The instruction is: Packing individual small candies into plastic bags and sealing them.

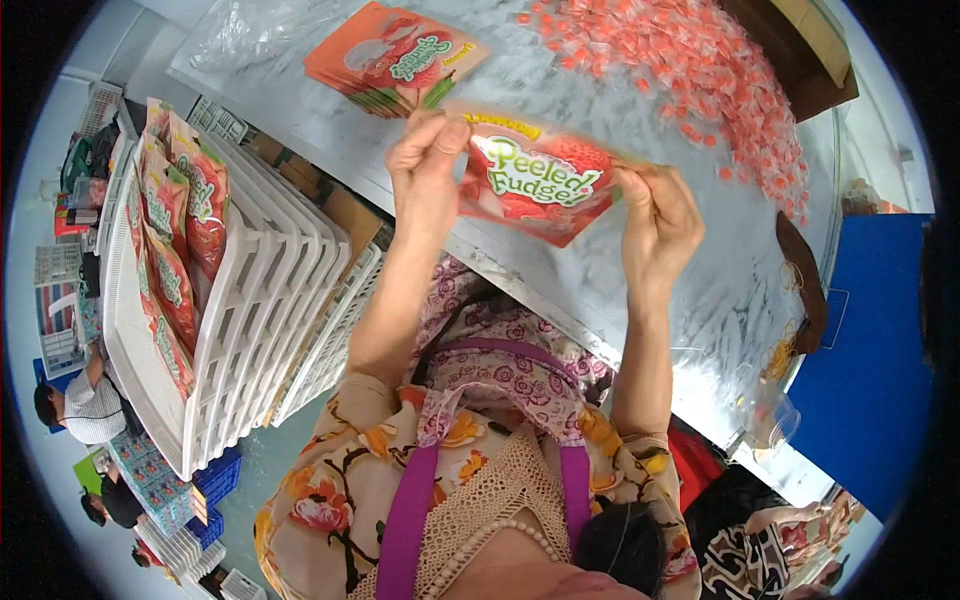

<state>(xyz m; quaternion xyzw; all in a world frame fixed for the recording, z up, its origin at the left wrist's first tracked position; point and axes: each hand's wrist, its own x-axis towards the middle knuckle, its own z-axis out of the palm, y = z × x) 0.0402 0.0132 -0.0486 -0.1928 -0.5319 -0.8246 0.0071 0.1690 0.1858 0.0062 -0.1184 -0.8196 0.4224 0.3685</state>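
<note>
A red printed candy pouch (545, 215) is stretched out flat over the table, gripped at both ends. My left hand (428, 165) pinches its left corner between thumb and fingers. At the other end my right hand (662, 215) pinches the right edge in the same way. The pouch looks flat; whether its mouth is parted I cannot tell. Just beyond my left hand lies a fanned stack of matching flat pouches (390, 60). A big heap of small pink wrapped candies (720, 90) spreads over the far right of the table.
The grey marbled table (560, 70) holds a clear plastic bag (245, 30) at its far left. Stacked white plastic crates (270, 300) stand to my left, with filled pouches (180, 200) in the top one. A brown box (800, 50) is at the far right; other people are in the background.
</note>
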